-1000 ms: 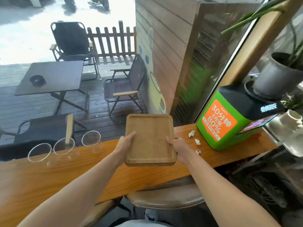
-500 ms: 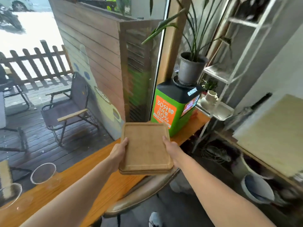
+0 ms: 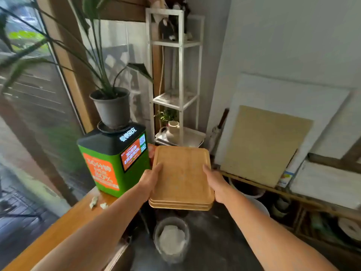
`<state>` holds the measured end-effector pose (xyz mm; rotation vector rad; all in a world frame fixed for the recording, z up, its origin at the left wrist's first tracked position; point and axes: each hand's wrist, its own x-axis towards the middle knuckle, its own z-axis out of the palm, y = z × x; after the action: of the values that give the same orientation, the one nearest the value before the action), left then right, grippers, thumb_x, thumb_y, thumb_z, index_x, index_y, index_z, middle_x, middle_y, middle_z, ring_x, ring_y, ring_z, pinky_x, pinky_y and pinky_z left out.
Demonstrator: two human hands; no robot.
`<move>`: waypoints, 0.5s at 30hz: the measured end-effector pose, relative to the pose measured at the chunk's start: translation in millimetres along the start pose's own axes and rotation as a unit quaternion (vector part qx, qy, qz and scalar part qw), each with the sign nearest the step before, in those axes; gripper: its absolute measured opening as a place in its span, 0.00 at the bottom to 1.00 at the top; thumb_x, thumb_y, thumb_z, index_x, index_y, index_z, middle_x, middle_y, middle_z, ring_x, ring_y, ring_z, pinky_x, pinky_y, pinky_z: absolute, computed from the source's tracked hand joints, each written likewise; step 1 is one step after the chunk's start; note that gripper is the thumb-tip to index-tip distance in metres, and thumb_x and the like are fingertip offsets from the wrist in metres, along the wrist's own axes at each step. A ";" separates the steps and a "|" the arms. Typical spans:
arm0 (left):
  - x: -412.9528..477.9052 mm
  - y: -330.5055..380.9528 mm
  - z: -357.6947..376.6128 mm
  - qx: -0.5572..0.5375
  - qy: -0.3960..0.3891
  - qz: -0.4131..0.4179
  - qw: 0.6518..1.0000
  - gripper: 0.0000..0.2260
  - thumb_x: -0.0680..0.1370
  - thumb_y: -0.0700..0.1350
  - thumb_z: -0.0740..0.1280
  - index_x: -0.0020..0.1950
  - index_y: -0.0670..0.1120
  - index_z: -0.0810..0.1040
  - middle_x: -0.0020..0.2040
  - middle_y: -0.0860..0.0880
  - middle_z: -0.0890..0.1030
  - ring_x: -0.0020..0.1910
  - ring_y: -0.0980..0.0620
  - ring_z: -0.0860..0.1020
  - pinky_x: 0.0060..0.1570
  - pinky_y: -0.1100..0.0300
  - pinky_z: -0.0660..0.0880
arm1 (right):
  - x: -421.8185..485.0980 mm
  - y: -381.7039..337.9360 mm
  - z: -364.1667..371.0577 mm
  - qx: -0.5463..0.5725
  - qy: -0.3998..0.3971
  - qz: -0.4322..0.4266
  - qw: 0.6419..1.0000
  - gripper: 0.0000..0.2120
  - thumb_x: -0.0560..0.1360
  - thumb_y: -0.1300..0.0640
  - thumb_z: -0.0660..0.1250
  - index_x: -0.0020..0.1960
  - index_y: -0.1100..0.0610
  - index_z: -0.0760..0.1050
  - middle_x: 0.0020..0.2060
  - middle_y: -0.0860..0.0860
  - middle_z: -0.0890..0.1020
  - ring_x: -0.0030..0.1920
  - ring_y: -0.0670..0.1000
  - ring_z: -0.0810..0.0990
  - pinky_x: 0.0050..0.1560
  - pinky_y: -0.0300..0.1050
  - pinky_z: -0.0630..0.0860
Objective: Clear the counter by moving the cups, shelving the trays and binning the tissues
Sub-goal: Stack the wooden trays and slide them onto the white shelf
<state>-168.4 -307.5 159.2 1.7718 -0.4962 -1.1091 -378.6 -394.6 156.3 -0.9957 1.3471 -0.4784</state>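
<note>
Beyond counter (image 3: 64, 225), hands (image 3: 181, 182) grip trays (image 3: 181, 177)

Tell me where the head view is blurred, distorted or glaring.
Head view: the left window side is motion-smeared and bright; the wooden trays, left hand and right hand stay fairly sharp; the white shelf leans from wide-angle distortion; the floor bin is soft.

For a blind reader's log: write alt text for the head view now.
Two bare hands, left hand and right hand, hold a stack of rectangular wooden trays level, facing a white metal shelf unit. Crumpled tissue scraps lie on the orange wooden counter beside a green box.
</note>
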 end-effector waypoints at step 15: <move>143.9 167.4 227.6 -0.052 -0.116 0.029 0.991 0.28 0.74 0.62 0.69 0.64 0.42 0.73 0.51 0.43 0.81 0.49 0.41 0.81 0.55 0.44 0.77 | 149.7 -146.0 -189.2 0.105 0.062 -0.030 0.992 0.24 0.77 0.41 0.66 0.65 0.57 0.75 0.56 0.58 0.83 0.54 0.59 0.83 0.58 0.60 0.78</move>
<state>-266.4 -605.0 208.4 1.5360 -0.6147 -1.2841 -489.7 -649.3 203.8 -0.8459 1.3481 -0.7225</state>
